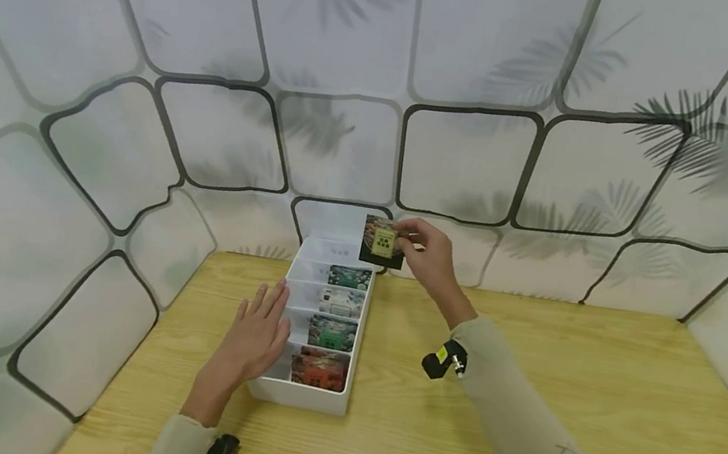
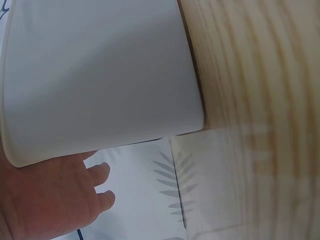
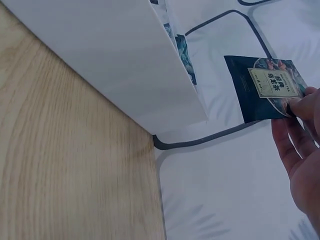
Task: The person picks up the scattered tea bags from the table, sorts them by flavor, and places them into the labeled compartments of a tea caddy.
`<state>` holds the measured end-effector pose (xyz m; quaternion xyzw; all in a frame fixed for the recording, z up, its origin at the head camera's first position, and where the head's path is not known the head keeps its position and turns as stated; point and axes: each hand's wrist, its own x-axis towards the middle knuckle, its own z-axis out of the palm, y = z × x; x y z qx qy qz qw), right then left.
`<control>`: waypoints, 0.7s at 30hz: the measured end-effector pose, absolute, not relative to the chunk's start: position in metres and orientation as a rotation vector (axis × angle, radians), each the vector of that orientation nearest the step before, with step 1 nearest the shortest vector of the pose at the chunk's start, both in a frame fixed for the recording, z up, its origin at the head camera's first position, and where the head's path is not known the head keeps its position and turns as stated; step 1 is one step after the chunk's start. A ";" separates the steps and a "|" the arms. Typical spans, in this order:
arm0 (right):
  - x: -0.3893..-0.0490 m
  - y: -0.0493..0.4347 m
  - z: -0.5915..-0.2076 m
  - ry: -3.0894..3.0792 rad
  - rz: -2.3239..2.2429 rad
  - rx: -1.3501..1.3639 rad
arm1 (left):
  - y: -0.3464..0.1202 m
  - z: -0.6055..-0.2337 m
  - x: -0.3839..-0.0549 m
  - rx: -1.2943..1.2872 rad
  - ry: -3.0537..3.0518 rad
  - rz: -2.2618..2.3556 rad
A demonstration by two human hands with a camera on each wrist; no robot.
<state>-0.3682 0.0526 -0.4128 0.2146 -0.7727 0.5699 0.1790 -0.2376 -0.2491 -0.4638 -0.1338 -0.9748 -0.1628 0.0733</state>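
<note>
My right hand [image 1: 428,260] pinches a dark tea sachet [image 1: 384,243] with a yellow-green label by its right edge, above the far end of a white divided box [image 1: 299,396]. In the right wrist view the thumb and fingers grip the sachet [image 3: 274,85], apart from the box wall [image 3: 100,50]. My left hand [image 1: 254,336] lies along the box's left rim, fingers straight. The left wrist view shows that hand [image 2: 50,195] partly hidden behind the box wall [image 2: 105,85].
Inside the box, red sachets [image 1: 320,369] stand in the nearest compartment, with green sachets [image 1: 331,334], pale sachets [image 1: 341,303] and dark green sachets [image 1: 349,277] behind. A wooden table [image 1: 520,407] bears the box. Patterned cloth [image 1: 465,164] rises behind it.
</note>
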 end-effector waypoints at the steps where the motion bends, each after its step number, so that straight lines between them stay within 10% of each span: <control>1: -0.370 0.050 -0.413 -2.180 1.613 0.612 | -0.250 -0.464 -0.238 -0.399 -2.933 -0.494; 21: -0.398 0.005 -0.421 -2.107 1.527 0.596 | -0.247 -0.462 -0.235 -0.401 -2.902 -0.500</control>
